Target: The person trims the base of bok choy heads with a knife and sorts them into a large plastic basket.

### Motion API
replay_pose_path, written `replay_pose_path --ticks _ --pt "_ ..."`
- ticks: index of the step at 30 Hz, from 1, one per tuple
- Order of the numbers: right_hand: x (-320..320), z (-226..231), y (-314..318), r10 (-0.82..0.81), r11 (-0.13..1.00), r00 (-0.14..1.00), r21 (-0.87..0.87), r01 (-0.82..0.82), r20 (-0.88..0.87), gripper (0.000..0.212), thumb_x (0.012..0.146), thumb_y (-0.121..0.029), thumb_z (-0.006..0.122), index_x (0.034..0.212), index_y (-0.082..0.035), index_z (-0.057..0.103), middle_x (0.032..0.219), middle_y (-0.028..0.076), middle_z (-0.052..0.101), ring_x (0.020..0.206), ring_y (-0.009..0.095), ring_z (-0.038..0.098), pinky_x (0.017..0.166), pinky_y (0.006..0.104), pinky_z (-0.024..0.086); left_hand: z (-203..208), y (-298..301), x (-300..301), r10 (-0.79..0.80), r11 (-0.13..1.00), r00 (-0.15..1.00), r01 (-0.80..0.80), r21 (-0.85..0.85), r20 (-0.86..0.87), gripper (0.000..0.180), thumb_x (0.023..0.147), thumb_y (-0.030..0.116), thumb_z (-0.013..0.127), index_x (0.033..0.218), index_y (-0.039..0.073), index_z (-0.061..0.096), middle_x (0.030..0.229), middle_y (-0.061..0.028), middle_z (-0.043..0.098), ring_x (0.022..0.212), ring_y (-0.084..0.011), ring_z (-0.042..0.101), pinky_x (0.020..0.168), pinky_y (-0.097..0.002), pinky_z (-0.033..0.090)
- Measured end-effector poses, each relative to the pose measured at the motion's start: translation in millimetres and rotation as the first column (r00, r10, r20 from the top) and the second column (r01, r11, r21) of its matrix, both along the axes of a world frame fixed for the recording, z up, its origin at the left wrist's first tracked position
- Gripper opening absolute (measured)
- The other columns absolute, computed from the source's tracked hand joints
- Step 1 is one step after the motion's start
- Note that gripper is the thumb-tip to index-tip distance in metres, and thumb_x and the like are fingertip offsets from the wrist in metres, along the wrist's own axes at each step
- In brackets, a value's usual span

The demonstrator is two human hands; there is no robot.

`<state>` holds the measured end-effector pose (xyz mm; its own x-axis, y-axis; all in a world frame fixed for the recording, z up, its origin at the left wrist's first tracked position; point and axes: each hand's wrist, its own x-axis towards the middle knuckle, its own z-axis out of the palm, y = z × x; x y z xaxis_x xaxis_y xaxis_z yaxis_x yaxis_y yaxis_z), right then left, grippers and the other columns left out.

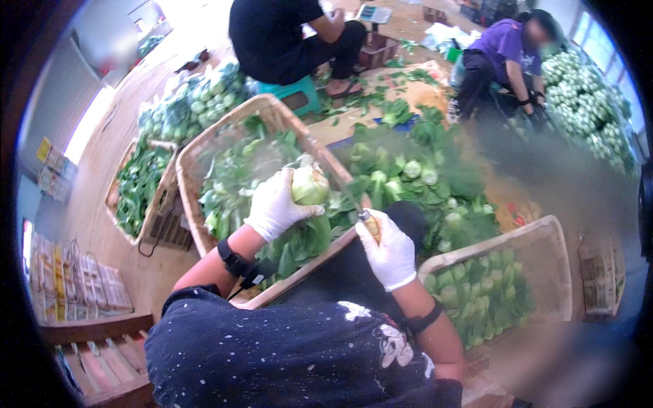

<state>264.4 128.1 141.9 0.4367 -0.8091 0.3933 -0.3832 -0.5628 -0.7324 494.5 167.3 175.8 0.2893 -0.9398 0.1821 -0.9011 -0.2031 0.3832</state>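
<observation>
My left hand [273, 205], in a white glove, is wrapped round a head of bok choy [309, 188]. The pale cut base of the bok choy faces up, and its leaves hang down below my fingers. My right hand [392, 253], gloved too, is closed on a knife [369, 222] by its wooden handle. The thin blade points up and away, blurred, and is apart from the bok choy. Under my left hand stands a large plastic crate [314, 141] with loose leaves and trimmings inside.
At my right, a second crate [559, 272] holds bok choy laid in rows. A heap of bok choy [415, 173] lies ahead on the floor. Left stands a smaller crate [112, 197] of leaves. Two people, one on a teal stool [299, 95], sit or crouch farther off beside more greens.
</observation>
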Motion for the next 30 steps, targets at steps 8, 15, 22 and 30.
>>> replay_pose_path --ticks 8,15,22,30 --pt "69 -40 15 0.124 0.992 0.931 0.046 -0.116 -0.344 0.028 0.088 -0.038 0.055 0.105 -0.016 0.059 0.076 0.01 0.065 0.061 0.029 0.063 0.052 0.038 0.05 -71 15 49 0.108 0.989 0.994 -0.107 0.107 -0.007 0.07 0.053 0.052 0.081 0.095 0.004 0.053 0.082 -0.0154 0.063 0.078 -0.0316 0.063 0.07 -0.0392 0.05" --pt "72 -39 -2 0.15 0.977 0.877 0.206 -0.06 -0.457 0.028 0.087 -0.04 0.055 0.103 -0.017 0.061 0.075 0.013 0.065 0.067 0.031 0.064 0.06 0.0405 0.051 -102 8 56 0.105 0.975 0.992 -0.089 0.201 -0.068 0.07 0.052 0.051 0.081 0.095 0.003 0.054 0.083 -0.0164 0.063 0.078 -0.0323 0.063 0.072 -0.0392 0.05" --pt "101 -54 -11 0.219 0.953 0.777 0.302 -0.039 -0.591 0.028 0.09 -0.039 0.046 0.094 -0.013 0.055 0.074 0.012 0.065 0.069 0.031 0.064 0.061 0.0435 0.05 -132 13 59 0.201 0.964 0.967 -0.167 0.206 -0.158 0.069 0.052 0.048 0.083 0.092 0.002 0.052 0.079 -0.0173 0.063 0.072 -0.0328 0.063 0.067 -0.0386 0.051" --pt "150 -110 -31 0.297 0.921 0.751 0.384 -0.063 -0.59 0.031 0.089 -0.039 0.046 0.095 -0.01 0.056 0.078 0.015 0.065 0.073 0.037 0.063 0.067 0.0483 0.049 -168 14 65 0.215 0.956 0.973 -0.192 0.224 -0.085 0.067 0.054 0.051 0.081 0.091 0.002 0.052 0.074 -0.0173 0.064 0.068 -0.0332 0.064 0.063 -0.0393 0.051"
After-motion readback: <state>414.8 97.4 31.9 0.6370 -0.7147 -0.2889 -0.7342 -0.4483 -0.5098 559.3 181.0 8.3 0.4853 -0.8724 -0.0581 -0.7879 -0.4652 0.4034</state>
